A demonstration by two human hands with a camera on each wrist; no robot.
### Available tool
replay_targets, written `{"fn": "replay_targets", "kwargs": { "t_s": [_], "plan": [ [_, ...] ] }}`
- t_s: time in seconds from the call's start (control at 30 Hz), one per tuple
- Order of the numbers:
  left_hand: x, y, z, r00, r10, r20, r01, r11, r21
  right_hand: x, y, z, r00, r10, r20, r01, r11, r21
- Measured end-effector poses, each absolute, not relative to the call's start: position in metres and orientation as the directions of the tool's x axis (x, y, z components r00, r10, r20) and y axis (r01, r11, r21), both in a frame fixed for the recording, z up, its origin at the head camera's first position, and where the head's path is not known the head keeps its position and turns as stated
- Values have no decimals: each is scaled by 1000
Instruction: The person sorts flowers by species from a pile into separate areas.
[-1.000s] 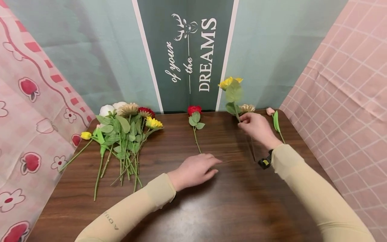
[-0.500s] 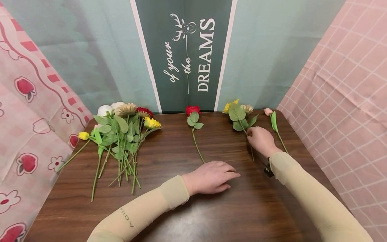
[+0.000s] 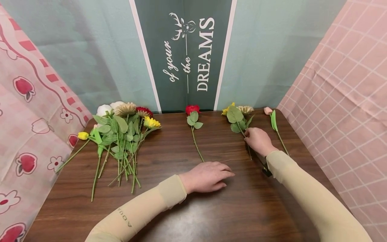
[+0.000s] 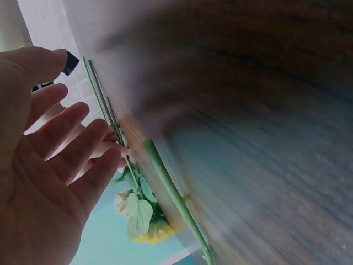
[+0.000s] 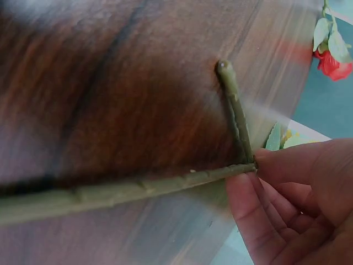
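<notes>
Right hand (image 3: 258,141) pinches the yellow flower's stem (image 5: 138,187) with curled fingertips, at the far right of the table (image 3: 242,208). The stem's long axis runs near-to-far, bloom (image 3: 226,110) at the far end beside a beige flower (image 3: 245,109). Left hand (image 3: 208,176) lies flat and empty, fingers relaxed, well apart at mid-table.

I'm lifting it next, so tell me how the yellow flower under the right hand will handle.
Probably light: the stem is thin, pinched by the right hand. Likely top-heavy, since head and leaves crowd one end. The round stem may roll on the smooth table.
</notes>
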State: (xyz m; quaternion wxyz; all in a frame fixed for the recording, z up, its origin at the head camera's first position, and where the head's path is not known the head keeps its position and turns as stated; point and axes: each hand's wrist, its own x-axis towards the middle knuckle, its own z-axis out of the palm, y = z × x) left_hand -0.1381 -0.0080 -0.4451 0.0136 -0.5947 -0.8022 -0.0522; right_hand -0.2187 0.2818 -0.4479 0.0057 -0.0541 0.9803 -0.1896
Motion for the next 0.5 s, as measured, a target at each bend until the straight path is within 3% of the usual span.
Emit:
{"fn": "replay_targets", "kwargs": {
  "t_s": [0.5],
  "plan": [
    [-150,-31,-448,-373,922,102,925,362,114,-215,281,-438,-997,-58,58,-76,917,-391]
  ]
}}
